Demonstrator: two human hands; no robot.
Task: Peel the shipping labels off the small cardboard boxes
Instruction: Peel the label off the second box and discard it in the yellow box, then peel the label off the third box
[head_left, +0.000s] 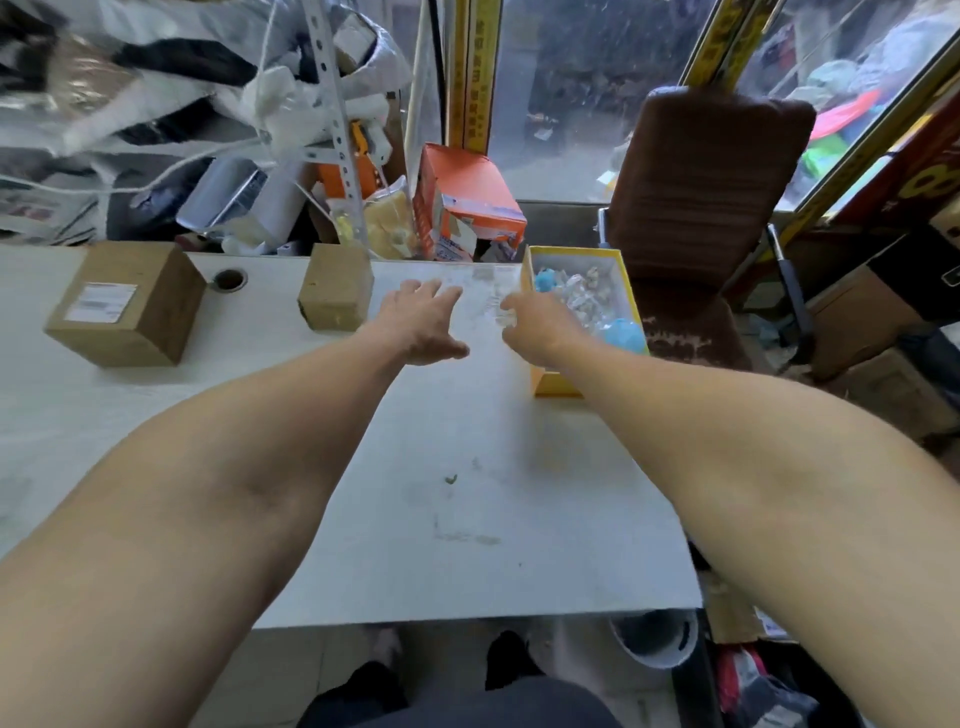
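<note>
The left hand (423, 322) lies spread and flat on the white table (467, 493), holding nothing; whether the right hand (530, 325) pinches anything, I cannot tell. The labelled cardboard box (124, 304) stands far left, the smaller cardboard box (336, 293) just beside the left hand. A hasty reach could knock it away.

No text is legible; print on the left cardboard box's (124, 304) label (101, 302) is blurred.

labelled box (124, 304) far left on table (467, 493) | smaller box (335, 293) to its right | tray (540, 364) at right edge
</note>
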